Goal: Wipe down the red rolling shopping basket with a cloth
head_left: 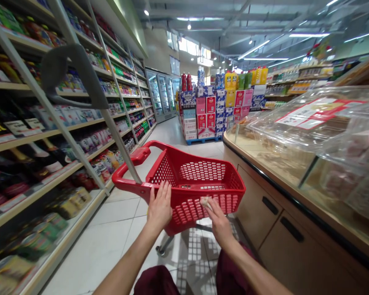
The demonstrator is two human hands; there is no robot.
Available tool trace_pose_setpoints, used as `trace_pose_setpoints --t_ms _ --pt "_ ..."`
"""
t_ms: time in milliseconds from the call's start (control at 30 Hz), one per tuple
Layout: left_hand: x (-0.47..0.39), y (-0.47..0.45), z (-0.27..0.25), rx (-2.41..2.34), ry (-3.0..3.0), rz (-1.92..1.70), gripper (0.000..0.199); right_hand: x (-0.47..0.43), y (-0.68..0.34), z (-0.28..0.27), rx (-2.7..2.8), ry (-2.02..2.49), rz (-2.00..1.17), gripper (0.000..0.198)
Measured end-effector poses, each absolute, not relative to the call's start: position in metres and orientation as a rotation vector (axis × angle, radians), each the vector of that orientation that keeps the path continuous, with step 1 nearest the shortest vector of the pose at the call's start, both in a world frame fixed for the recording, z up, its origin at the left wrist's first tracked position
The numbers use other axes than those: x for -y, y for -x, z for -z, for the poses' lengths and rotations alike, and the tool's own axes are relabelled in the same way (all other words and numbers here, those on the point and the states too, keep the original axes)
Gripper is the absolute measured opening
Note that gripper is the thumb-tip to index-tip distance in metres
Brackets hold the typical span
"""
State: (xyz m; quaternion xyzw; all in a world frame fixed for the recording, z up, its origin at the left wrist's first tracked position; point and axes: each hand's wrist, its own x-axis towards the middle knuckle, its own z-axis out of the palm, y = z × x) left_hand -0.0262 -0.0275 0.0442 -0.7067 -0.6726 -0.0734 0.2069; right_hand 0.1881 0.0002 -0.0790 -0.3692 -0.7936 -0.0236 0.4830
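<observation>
A red plastic shopping trolley basket (187, 190) with mesh sides is in front of me, its inside bare in the part I can see. My left hand (160, 207) lies with stretched fingers against its near side, just below the rim by the handle end. Farther right, my right hand (219, 221) presses a small crumpled whitish cloth (206, 202) against the mesh wall. A grey pole with a dark grey looped grip (74, 78) rises from the trolley's handle end. Below the basket, a caster wheel (160, 250) shows on the floor.
Shelves of bottles and cans (58, 135) line the left. Clear-lidded bins on a wooden counter (264, 221) stand close on the right. Stacked drink boxes (206, 114) on a blue pallet are ahead, with glass-door fridges (162, 94) behind to the left. The floor (117, 241) is tiled.
</observation>
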Motion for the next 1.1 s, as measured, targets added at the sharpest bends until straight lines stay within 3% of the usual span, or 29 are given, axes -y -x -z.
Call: trace_pose_setpoints --t_ms 267,467,633,833,1100 --pt "0.034 0.037 -0.055 1.804 2.005 0.28 0.057 -0.006 -0.168 0.087 2.084 0.834 0.033 0.054" --pt "0.042 0.065 -0.066 1.85 1.842 0.312 0.058 -0.012 -0.14 0.045 2.019 0.753 0.047 0.049" --pt "0.047 0.072 -0.072 1.845 1.971 0.291 0.054 -0.001 -0.119 0.054 2.16 0.566 0.08 0.044" --pt "0.046 0.079 -0.085 1.917 2.006 0.455 0.054 0.002 -0.064 0.003 2.075 0.595 0.017 0.046" --pt "0.041 0.083 -0.077 1.893 1.962 0.435 0.059 0.017 -0.055 0.045 2.199 0.537 0.037 0.039"
